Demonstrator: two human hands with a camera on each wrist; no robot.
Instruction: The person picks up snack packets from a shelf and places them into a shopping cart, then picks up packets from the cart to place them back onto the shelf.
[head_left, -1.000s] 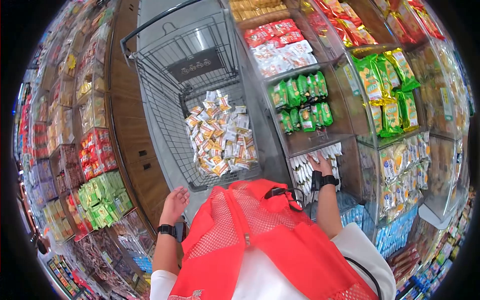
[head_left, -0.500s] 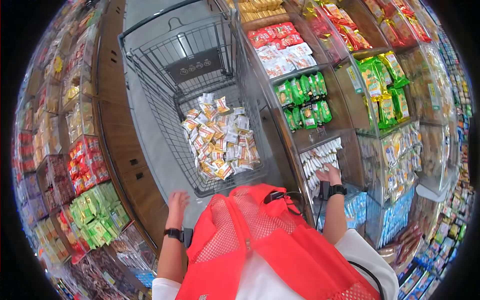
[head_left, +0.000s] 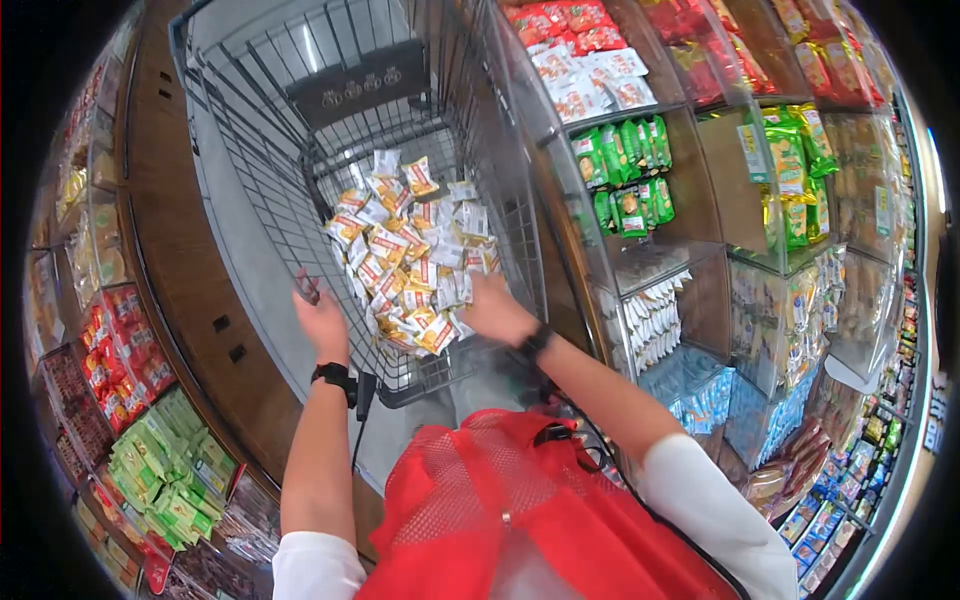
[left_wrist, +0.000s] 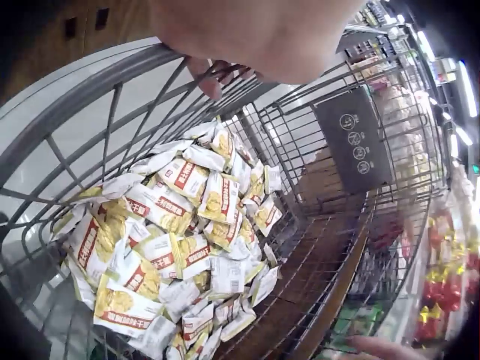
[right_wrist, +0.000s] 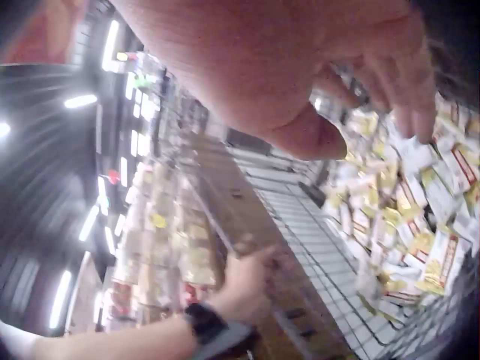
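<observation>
A heap of small white-and-yellow packets (head_left: 405, 255) (left_wrist: 161, 247) (right_wrist: 409, 225) lies in the grey wire shopping cart (head_left: 240, 195). My left hand (head_left: 322, 325) (left_wrist: 251, 37) (right_wrist: 247, 281) grips the cart's side rim, fingers curled over it. Inside the cart, my right hand (head_left: 497, 310) (right_wrist: 300, 67) is over the right side of the heap, thumb apart and fingers bent loosely down by the packets; nothing is seen held. Whether its fingertips touch them I cannot tell.
To the right, clear bins hold white packets (head_left: 655, 320), green packets (head_left: 625, 160) and blue packets (head_left: 705, 400). Left of the cart is a brown wooden shelf front (head_left: 190, 270), with green packs (head_left: 165, 475) and red packs (head_left: 120, 360) in bins beyond.
My right hand has left the bin of white packets and moved left into the cart. My left hand has moved up and taken hold of the cart rim. The view has shifted.
</observation>
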